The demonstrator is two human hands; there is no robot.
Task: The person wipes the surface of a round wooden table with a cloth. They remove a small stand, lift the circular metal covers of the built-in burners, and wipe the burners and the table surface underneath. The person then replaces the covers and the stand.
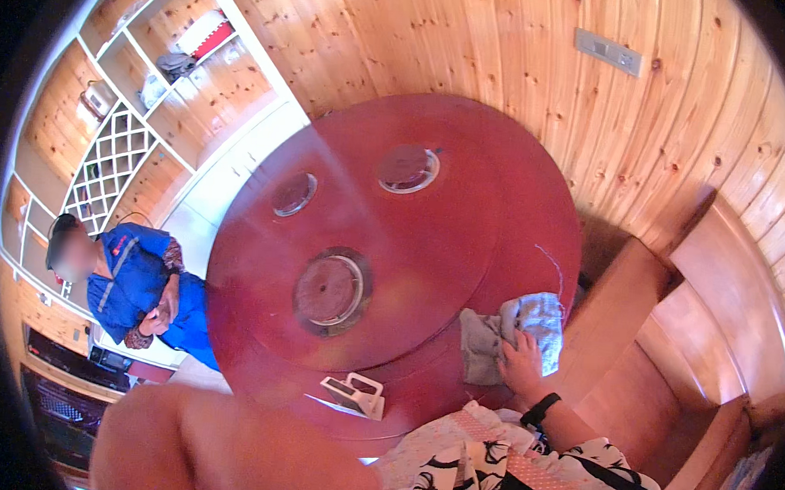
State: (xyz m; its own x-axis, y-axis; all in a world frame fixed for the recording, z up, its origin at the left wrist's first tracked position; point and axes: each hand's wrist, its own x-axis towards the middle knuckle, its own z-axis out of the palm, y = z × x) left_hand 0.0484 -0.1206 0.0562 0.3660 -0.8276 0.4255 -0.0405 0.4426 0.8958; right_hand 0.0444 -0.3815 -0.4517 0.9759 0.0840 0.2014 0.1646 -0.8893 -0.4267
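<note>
My right hand point(524, 364), with a black band at the wrist, lies on a bunched grey cloth point(482, 344) near the right edge of a round red table point(405, 252). Its fingers are bent over a fold of the cloth, and a loose thread trails from the far side. My left hand or arm point(239, 445) is very close to the camera, large and blurred at the bottom left; its fingers cannot be made out. Between the two, near the table's front edge, is a small white-framed object with a handle and dark panel point(353, 396).
Round wells with metal rims point(330, 289) are set in the tabletop. At the left is a person in blue workwear point(135, 266), hands together. White shelving point(192, 164) stands behind. Wooden seats point(704, 324) lie to the right; a plank wall point(480, 45) borders the table's far side.
</note>
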